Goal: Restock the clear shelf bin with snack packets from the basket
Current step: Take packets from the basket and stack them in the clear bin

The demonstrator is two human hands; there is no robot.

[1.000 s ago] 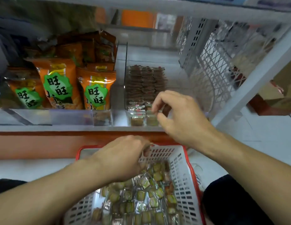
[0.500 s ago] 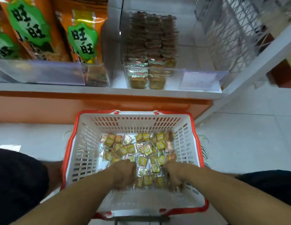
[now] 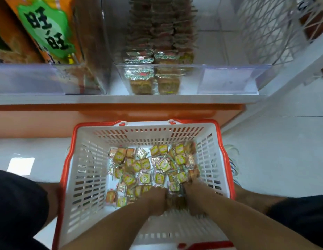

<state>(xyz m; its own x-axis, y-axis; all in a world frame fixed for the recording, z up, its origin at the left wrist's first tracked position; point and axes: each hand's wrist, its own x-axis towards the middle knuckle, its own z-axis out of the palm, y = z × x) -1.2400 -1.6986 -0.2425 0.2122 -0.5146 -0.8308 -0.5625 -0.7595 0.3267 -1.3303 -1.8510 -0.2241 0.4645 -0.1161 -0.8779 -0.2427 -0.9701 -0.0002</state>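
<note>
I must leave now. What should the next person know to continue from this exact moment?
Left hand and right hand: both low in the basket, fingers down among the snack packets; whether either grips one, cannot tell.
Clear shelf bin: on the shelf above the basket, with rows of packets on its left side and free room on its right.
Done: part of the bin is filled.
Left: many packets remain in the basket; carry them up to the bin.

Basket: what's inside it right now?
The basket holds a loose pile of small snack packets. The left hand and right hand are down in the pile; their fingers are buried, so any grasp is hidden.
</note>
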